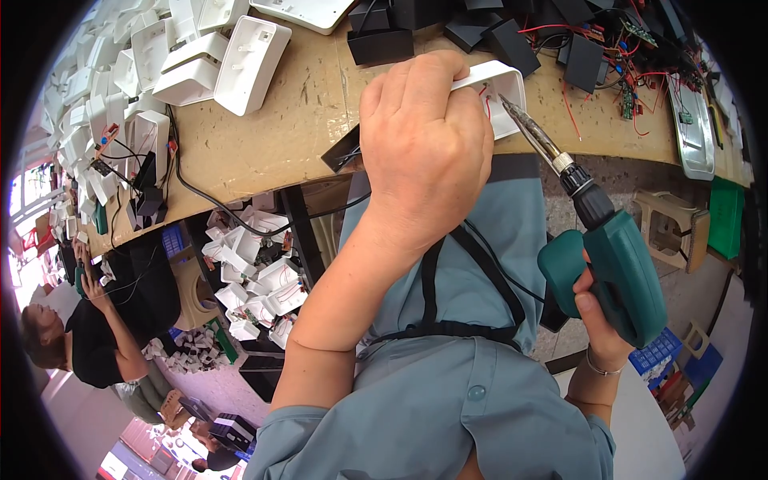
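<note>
My left hand is closed on a white plastic housing near the front edge of the table, its back toward me and its fingertips hidden. Short red wires show inside the open housing. In my right hand is a green pistol-shaped soldering gun, its grip wrapped by the fingers. Its thin metal tip points up-left into the housing's opening; whether it touches anything inside I cannot tell. A black plastic piece sticks out to the left of my left hand.
White housings pile up on the left of the table. Black casings and red-wired circuit boards lie at the far right, beside a metal tray. A black cable hangs over the edge. Another person sits at left.
</note>
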Demonstrator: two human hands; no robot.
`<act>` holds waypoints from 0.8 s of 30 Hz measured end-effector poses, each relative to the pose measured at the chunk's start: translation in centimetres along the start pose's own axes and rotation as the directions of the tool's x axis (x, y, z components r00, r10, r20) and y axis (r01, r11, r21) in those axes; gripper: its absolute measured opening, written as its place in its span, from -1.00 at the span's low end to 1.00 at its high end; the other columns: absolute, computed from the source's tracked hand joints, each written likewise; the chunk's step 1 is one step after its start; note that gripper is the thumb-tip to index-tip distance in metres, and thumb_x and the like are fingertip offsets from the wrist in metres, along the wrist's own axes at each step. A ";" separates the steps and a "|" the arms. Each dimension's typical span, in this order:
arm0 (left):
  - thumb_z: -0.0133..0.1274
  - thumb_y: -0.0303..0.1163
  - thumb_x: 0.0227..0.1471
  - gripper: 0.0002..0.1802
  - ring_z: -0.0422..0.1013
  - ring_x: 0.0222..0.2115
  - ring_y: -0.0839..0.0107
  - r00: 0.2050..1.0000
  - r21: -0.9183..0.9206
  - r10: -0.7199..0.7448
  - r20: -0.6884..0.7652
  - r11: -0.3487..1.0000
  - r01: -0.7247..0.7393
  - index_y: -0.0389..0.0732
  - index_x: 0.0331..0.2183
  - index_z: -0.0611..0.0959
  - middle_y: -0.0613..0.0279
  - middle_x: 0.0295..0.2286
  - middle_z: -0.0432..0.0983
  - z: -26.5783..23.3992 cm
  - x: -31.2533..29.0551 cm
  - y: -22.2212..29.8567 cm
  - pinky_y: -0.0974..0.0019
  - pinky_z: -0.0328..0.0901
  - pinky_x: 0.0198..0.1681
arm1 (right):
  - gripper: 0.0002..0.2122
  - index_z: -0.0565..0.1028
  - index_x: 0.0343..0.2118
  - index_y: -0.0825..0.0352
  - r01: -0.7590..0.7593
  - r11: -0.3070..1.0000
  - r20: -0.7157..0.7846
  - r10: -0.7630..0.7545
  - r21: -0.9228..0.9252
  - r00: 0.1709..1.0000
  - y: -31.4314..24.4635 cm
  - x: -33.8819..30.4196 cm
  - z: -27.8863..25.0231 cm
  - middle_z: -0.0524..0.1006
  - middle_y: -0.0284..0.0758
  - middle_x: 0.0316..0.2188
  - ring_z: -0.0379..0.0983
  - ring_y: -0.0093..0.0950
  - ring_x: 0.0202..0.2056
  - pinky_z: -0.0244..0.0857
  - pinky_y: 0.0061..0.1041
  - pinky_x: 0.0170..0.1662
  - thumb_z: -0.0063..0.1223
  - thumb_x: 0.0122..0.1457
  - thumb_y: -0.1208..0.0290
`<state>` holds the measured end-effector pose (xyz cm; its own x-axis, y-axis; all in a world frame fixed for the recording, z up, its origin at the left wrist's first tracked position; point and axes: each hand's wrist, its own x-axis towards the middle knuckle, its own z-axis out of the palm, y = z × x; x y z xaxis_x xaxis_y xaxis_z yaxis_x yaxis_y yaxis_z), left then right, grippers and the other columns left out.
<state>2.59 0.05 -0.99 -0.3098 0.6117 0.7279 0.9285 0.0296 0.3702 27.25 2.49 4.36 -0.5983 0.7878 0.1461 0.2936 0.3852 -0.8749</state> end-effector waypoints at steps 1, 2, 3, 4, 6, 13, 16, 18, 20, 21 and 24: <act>0.03 -0.54 -0.37 -0.92 0.32 -0.43 0.26 1.000 0.008 0.004 -0.008 1.000 -0.004 -0.33 -0.67 0.47 0.17 -0.41 0.38 0.1 0.0 0.0 0.23 0.17 -0.33 | -0.65 0.45 -0.24 0.57 0.000 1.000 -0.001 0.000 0.000 1.000 0.0 0.0 0.0 0.47 -0.25 -0.51 0.40 -0.53 -0.53 0.27 -0.59 -0.42 0.19 -0.17 0.58; 0.04 -0.54 -0.37 -0.92 0.32 -0.42 0.27 1.000 0.015 0.009 -0.015 1.000 -0.008 -0.32 -0.67 0.47 0.18 -0.41 0.38 0.2 -0.1 -0.1 0.23 0.17 -0.32 | -0.65 0.45 -0.24 0.57 -0.011 1.000 0.001 0.011 -0.007 1.000 0.0 0.0 0.0 0.47 -0.25 -0.50 0.40 -0.53 -0.53 0.27 -0.60 -0.42 0.19 -0.17 0.58; 0.04 -0.54 -0.37 -0.92 0.32 -0.42 0.27 1.000 0.016 0.009 -0.014 1.000 -0.009 -0.32 -0.67 0.47 0.18 -0.41 0.38 0.0 0.0 0.0 0.23 0.17 -0.32 | -0.65 0.45 -0.24 0.57 -0.022 1.000 0.002 0.022 -0.014 1.000 0.0 0.0 0.0 0.47 -0.25 -0.50 0.40 -0.53 -0.53 0.27 -0.60 -0.42 0.19 -0.17 0.58; 0.07 -0.55 -0.36 -0.94 0.34 -0.44 0.28 1.000 0.046 0.010 0.003 0.999 -0.010 -0.31 -0.64 0.53 0.19 -0.42 0.41 -0.2 0.1 0.1 0.26 0.18 -0.36 | -0.65 0.45 -0.24 0.57 -0.022 1.000 0.002 0.022 -0.013 1.000 0.1 0.1 0.0 0.47 -0.25 -0.50 0.40 -0.53 -0.53 0.27 -0.60 -0.42 0.19 -0.17 0.58; 0.10 -0.57 -0.36 -0.93 0.36 -0.45 0.30 1.000 0.075 0.009 0.019 0.997 -0.011 -0.29 -0.61 0.58 0.21 -0.43 0.43 -0.4 0.2 0.2 0.30 0.20 -0.40 | -0.62 0.44 -0.21 0.58 0.002 1.000 0.048 -0.001 -0.016 0.999 0.3 0.3 -0.2 0.48 -0.25 -0.49 0.41 -0.54 -0.53 0.27 -0.60 -0.41 0.18 -0.17 0.59; 0.07 -0.55 -0.40 -0.93 0.33 -0.44 0.29 1.000 0.061 0.000 0.001 0.998 -0.001 -0.30 -0.65 0.53 0.22 -0.43 0.41 -0.2 0.3 0.3 0.27 0.17 -0.35 | -0.55 0.40 -0.13 0.60 -0.072 0.997 0.013 0.072 0.022 0.997 0.5 0.5 0.2 0.48 -0.27 -0.48 0.40 -0.58 -0.52 0.28 -0.61 -0.39 0.18 -0.18 0.63; 0.09 -0.58 -0.38 -0.92 0.35 -0.47 0.31 1.000 0.079 0.008 0.013 0.997 -0.009 -0.29 -0.62 0.58 0.22 -0.44 0.43 -0.3 0.3 0.3 0.30 0.18 -0.41 | -0.53 0.38 -0.11 0.61 -0.041 0.998 0.042 0.042 -0.037 0.998 0.8 0.5 0.1 0.50 -0.27 -0.45 0.41 -0.58 -0.51 0.29 -0.62 -0.38 0.17 -0.18 0.64; 0.09 -0.58 -0.38 -0.92 0.35 -0.47 0.31 1.000 0.078 0.005 0.015 0.997 -0.006 -0.29 -0.62 0.58 0.22 -0.44 0.43 -0.2 0.3 0.2 0.30 0.17 -0.42 | -0.51 0.37 -0.09 0.61 -0.025 0.998 0.037 0.027 -0.054 0.999 0.8 0.7 0.2 0.51 -0.26 -0.43 0.43 -0.57 -0.50 0.30 -0.62 -0.34 0.18 -0.18 0.64; 0.09 -0.58 -0.38 -0.92 0.34 -0.47 0.31 1.000 0.068 0.007 0.007 0.998 -0.008 -0.29 -0.61 0.58 0.22 -0.45 0.43 -0.1 0.3 0.1 0.31 0.17 -0.43 | -0.51 0.37 -0.09 0.60 -0.005 0.996 0.074 0.011 -0.086 0.997 1.1 0.7 -0.2 0.52 -0.25 -0.42 0.44 -0.57 -0.49 0.31 -0.62 -0.32 0.19 -0.18 0.63; 0.09 -0.58 -0.38 -0.92 0.34 -0.47 0.31 1.000 0.069 0.007 0.007 0.998 -0.007 -0.29 -0.61 0.58 0.22 -0.45 0.43 -0.1 0.2 0.1 0.31 0.17 -0.43 | -0.51 0.38 -0.09 0.60 0.018 0.993 0.109 -0.005 -0.116 0.994 1.2 0.7 -0.4 0.52 -0.24 -0.41 0.45 -0.57 -0.47 0.32 -0.62 -0.30 0.20 -0.17 0.62; 0.09 -0.58 -0.38 -0.92 0.34 -0.47 0.31 1.000 0.074 0.012 0.006 0.997 -0.013 -0.29 -0.61 0.58 0.22 -0.45 0.43 -0.2 0.2 0.2 0.31 0.17 -0.43 | -0.51 0.38 -0.09 0.58 -0.023 0.993 0.070 0.031 -0.113 0.997 1.0 0.6 -0.3 0.53 -0.22 -0.37 0.48 -0.54 -0.44 0.33 -0.59 -0.27 0.22 -0.17 0.59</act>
<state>2.62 0.08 -0.67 -0.2972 0.6167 0.7289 0.9449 0.0802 0.3174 27.39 3.43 3.72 -0.6399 0.7636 0.0861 0.3895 0.4189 -0.8203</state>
